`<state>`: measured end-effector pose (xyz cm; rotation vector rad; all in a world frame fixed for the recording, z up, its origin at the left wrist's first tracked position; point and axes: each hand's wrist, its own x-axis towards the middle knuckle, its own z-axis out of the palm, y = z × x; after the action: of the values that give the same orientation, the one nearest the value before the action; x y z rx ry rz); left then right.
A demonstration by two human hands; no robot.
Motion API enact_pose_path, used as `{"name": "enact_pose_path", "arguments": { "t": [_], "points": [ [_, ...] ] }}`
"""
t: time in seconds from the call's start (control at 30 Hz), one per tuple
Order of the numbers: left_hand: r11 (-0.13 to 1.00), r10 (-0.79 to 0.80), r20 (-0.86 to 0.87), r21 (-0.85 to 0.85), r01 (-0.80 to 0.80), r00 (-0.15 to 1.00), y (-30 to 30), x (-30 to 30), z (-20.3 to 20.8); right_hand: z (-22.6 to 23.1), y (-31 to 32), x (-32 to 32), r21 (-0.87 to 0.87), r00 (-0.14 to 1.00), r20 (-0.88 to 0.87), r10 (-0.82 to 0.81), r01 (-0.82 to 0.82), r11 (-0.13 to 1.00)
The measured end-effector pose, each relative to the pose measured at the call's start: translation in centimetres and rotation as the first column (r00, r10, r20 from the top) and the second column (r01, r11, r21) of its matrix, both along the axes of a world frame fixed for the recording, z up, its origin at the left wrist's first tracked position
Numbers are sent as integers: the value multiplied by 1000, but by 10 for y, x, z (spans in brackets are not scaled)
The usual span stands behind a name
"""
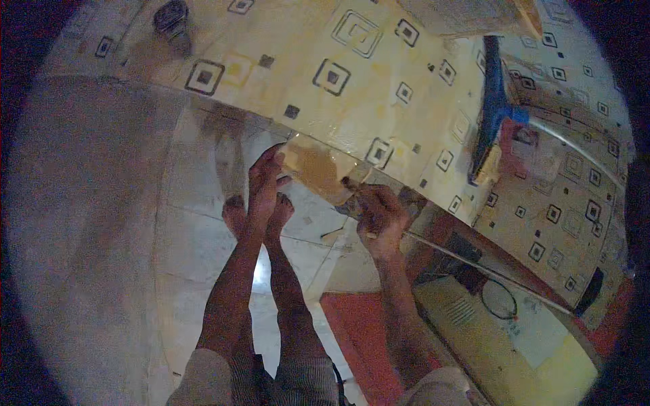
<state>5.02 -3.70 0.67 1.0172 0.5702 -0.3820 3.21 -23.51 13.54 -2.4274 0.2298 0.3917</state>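
Observation:
A flat orange-tan piece (317, 168) hangs at the near edge of the table, its surface darker brown in the middle. My left hand (266, 176) is at its left side, with fingers and thumb closed on its edge. My right hand (383, 215) is on the right, just below the tabletop edge. Its fingers are curled around a small thing with a dark tip (349, 183) that points toward the tan piece. What this small thing is stays too blurred to tell. Under the hands, the tan piece's lower edge is partly in shadow.
A table with a yellowish, square-patterned cover (365, 81) spans the top. On it lie a dark object (171, 19), a blue long-shaped thing (497, 101) and a reddish packet (523, 145). Below right are a red panel (359, 338) and a yellowish board (447, 311). My bare feet stand on pale tiles.

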Motion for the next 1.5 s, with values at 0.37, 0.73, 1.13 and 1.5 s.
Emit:
{"name": "enact_pose_path", "arguments": {
  "t": [0.37, 0.73, 1.13, 1.5],
  "points": [
    [994, -32, -91, 99, 41, 995, 4, -1, 8, 13, 22, 0, 264, 907, 147, -395, 349, 899],
    [998, 17, -6, -57, -17, 1000, 4, -3, 29, -9, -1, -16, 167, 960, 201, -197, 165, 972],
    [983, -74, 185, 180, 40, 980, 11, -18, 10, 68, 16, 12, 193, 935, 268, -233, 185, 964],
    [999, 36, -53, 26, -34, 998, -1, -10, 15, 66, -58, 210, -483, 787, 414, 457, -236, 843]
  ]
}}
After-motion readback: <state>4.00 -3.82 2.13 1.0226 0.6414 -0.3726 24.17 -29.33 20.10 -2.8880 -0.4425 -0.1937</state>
